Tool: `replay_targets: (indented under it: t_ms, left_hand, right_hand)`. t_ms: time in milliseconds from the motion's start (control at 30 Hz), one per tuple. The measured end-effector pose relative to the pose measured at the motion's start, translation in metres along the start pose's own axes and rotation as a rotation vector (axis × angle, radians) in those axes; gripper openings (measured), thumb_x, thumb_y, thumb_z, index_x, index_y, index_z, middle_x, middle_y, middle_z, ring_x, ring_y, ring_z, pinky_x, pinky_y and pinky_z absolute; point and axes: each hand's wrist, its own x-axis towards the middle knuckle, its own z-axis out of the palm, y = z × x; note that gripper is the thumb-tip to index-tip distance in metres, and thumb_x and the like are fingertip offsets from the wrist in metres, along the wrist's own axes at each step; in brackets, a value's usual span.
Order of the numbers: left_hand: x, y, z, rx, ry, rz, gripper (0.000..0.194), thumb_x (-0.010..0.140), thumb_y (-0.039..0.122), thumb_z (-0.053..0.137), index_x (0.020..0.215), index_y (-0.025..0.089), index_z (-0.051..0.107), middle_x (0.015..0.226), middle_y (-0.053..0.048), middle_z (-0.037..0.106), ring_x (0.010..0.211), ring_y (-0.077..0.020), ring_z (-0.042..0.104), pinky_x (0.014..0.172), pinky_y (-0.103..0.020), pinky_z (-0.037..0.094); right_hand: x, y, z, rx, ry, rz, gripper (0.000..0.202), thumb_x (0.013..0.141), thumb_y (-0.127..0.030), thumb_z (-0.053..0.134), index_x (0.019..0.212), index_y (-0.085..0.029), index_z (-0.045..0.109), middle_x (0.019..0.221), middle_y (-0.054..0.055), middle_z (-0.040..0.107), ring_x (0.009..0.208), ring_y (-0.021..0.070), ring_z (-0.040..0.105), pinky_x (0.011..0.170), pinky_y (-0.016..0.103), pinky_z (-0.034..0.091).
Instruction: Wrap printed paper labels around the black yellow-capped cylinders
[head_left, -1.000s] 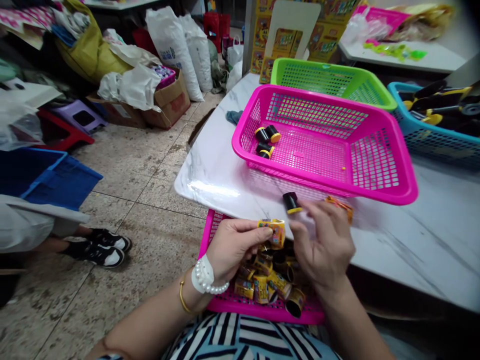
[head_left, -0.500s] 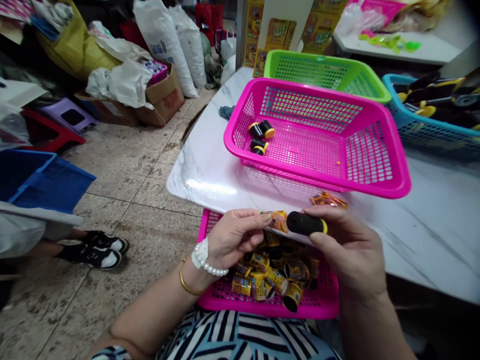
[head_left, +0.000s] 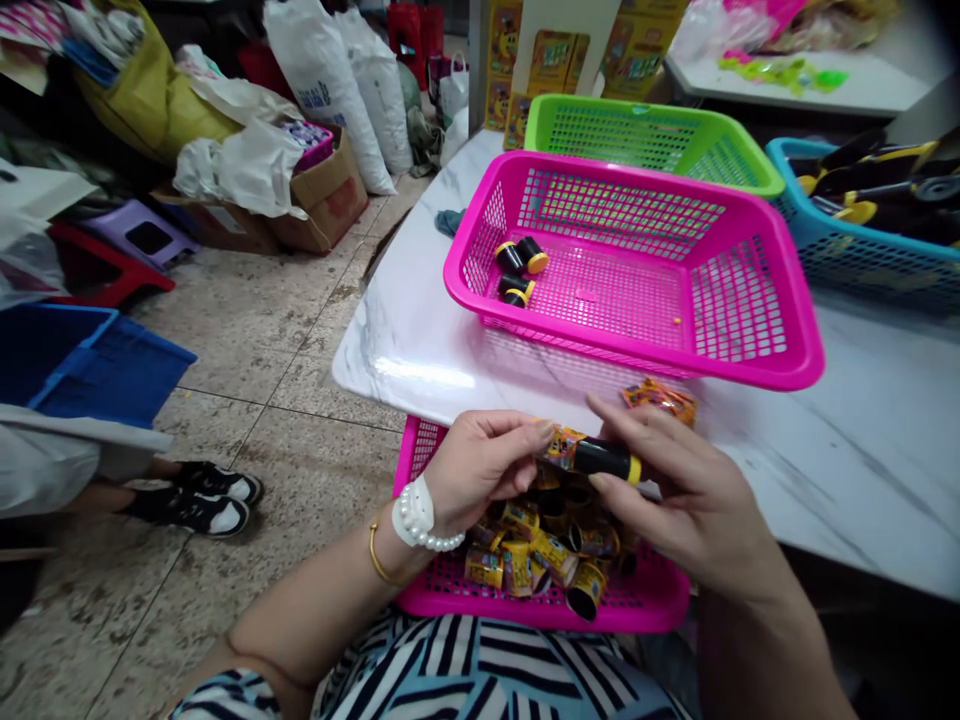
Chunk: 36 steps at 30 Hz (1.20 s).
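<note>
Nearest the body, a lower pink basket [head_left: 645,612] holds yellow printed tubes [head_left: 553,558]. Above it, the left hand [head_left: 484,465] pinches 1 printed wrapper [head_left: 561,447], and the right hand [head_left: 679,480] grasps 1 black cylinder [head_left: 604,460] near its yellow-rimmed end. The cylinder lies between the 2 hands, its long axis running sideways, dipping slightly rightward, nearly in line with the wrapper. Its left end meets the wrapper; whether it sits inside, I cannot tell. Just beyond the right hand, orange packets [head_left: 664,400] rest on the tabletop [head_left: 420,350]. Farther back stands an upper pink basket [head_left: 804,310] containing small black pieces [head_left: 510,260], then a green basket [head_left: 622,130].
</note>
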Motion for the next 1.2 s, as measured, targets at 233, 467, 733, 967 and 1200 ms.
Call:
replay_targets:
  t_ms: [233, 467, 733, 967, 1200]
  left_hand:
    - [0.007, 0.002, -0.001, -0.064, -0.075, -0.086, 0.025, 0.078, 0.035, 0.08, 0.078, 0.012, 0.07, 0.054, 0.004, 0.053, 0.038, -0.0005, 0.033, 0.036, -0.016, 0.012]
    - [0.004, 0.003, -0.002, 0.062, -0.038, 0.031, 0.027, 0.083, 0.038, 0.077, 0.078, 0.013, 0.067, 0.046, 0.006, 0.052, 0.036, -0.0018, 0.036, 0.037, -0.015, 0.019]
    - [0.01, 0.002, -0.006, -0.094, -0.127, -0.066, 0.019, 0.088, 0.029, 0.07, 0.08, 0.013, 0.064, 0.05, 0.005, 0.053, 0.034, -0.001, 0.036, 0.033, -0.014, 0.014]
    - [0.007, 0.001, -0.007, -0.179, -0.144, -0.087, 0.019, 0.087, 0.027, 0.072, 0.081, 0.011, 0.064, 0.062, 0.002, 0.061, 0.036, -0.0002, 0.04, 0.033, -0.013, 0.015]
    - [0.008, 0.001, -0.008, -0.23, -0.182, -0.139, 0.021, 0.085, 0.029, 0.073, 0.076, 0.011, 0.065, 0.054, 0.003, 0.057, 0.032, -0.0016, 0.034, 0.031, -0.017, 0.011]
  right_hand:
    - [0.004, 0.005, 0.0, 0.152, -0.08, 0.061, 0.045, 0.089, -0.02, 0.069, 0.133, -0.03, 0.069, 0.089, 0.002, 0.063, 0.076, 0.0147, 0.061, 0.06, 0.025, 0.05]
    - [0.001, -0.006, 0.01, -0.038, 0.125, 0.062, 0.026, 0.085, -0.015, 0.07, 0.11, -0.023, 0.073, 0.085, 0.001, 0.06, 0.067, 0.0122, 0.058, 0.055, 0.024, 0.047]
    - [-0.004, 0.005, 0.009, 0.196, 0.0, 0.06, 0.045, 0.089, -0.017, 0.068, 0.132, -0.032, 0.067, 0.103, 0.003, 0.064, 0.09, 0.0166, 0.064, 0.072, 0.026, 0.052]
    - [-0.002, 0.005, 0.007, 0.257, -0.034, 0.093, 0.041, 0.09, -0.018, 0.068, 0.128, -0.033, 0.07, 0.098, 0.002, 0.064, 0.085, 0.0154, 0.062, 0.067, 0.025, 0.05]
    - [0.002, 0.0, -0.001, 0.253, -0.078, 0.005, 0.05, 0.088, -0.014, 0.067, 0.134, -0.034, 0.067, 0.1, 0.002, 0.064, 0.085, 0.0143, 0.063, 0.071, 0.024, 0.052]
